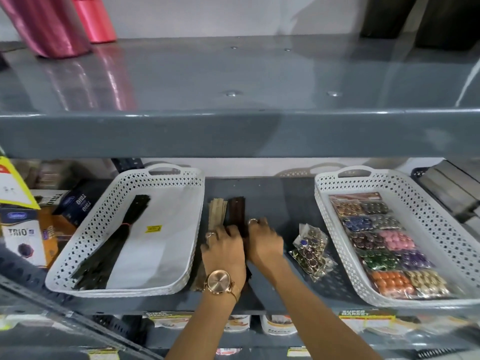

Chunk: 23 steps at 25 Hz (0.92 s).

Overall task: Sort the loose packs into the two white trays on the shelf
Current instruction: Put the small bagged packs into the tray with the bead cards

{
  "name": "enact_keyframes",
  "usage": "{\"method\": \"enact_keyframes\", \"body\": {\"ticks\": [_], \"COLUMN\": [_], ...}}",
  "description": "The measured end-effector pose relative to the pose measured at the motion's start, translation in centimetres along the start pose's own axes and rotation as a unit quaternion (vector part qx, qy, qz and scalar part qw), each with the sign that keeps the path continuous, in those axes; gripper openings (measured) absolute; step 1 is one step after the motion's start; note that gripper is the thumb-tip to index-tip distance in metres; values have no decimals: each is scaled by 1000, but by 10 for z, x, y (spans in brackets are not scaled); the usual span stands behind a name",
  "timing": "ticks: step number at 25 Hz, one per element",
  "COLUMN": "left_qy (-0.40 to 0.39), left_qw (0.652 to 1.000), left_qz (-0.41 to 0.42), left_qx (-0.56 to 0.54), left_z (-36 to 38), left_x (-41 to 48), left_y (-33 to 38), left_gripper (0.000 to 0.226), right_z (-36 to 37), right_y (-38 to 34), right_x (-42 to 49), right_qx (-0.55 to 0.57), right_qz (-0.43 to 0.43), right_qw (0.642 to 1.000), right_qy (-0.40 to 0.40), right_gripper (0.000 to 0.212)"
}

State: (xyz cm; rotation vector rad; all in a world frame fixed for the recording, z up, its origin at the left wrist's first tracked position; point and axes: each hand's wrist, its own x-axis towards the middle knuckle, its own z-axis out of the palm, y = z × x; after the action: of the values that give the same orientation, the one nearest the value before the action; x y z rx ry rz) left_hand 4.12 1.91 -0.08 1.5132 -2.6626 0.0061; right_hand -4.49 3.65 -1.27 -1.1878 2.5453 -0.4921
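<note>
We see a grey shelf [283,203] carrying two white trays with perforated walls. The left tray [78,258] holds one black pack [114,237] lying along its left half; its right half is bare. The right tray [324,203] is nearly filled by a sheet of coloured beads [387,245], with only narrow margins along its rims. Between the trays lie a beige pack [217,210] and a brown pack [237,207], side by side, the beige one just beside the left tray's right wall. Our left hand [224,249], with a watch [218,281] at the wrist, and our right hand [265,240] press down on these two packs, fingers curled over them; we cannot tell whether either has closed on a pack. A small bead pack [310,249] lies loose near the right tray, apart from the right hand. Bare shelf remains behind the packs and along the front edge.
</note>
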Motion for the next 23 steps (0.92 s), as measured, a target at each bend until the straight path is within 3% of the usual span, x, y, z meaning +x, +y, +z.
{"method": "enact_keyframes", "body": {"ticks": [3, 6, 8, 10, 15, 19, 23], "left_qy": [20, -78, -156, -188, -179, -146, -203], "left_qw": [993, 968, 951, 942, 940, 940, 896], "left_qz": [88, 144, 151, 146, 131, 91, 24], "left_qx": [-73, -189, -221, -235, -260, -294, -394], "left_z": [-11, -3, 9, 21, 34, 27, 19], "left_x": [3, 15, 21, 25, 28, 33, 37], "left_y": [13, 38, 57, 72, 95, 97, 95], "left_gripper": [28, 38, 48, 60, 54, 18, 30], "right_z": [-37, -83, -99, -102, -96, -106, -143], "right_y": [36, 83, 101, 110, 128, 142, 160], "right_x": [0, 6, 12, 18, 28, 34, 34], "right_qx": [-83, -205, -190, -192, -239, -154, 130], "right_qz": [-9, -8, -21, -52, -118, -181, -187], "right_qw": [996, 979, 979, 970, 954, 970, 974], "right_qy": [41, 14, -76, -142, -135, -55, -10], "right_gripper": [29, 28, 24, 37, 30, 16, 14]}}
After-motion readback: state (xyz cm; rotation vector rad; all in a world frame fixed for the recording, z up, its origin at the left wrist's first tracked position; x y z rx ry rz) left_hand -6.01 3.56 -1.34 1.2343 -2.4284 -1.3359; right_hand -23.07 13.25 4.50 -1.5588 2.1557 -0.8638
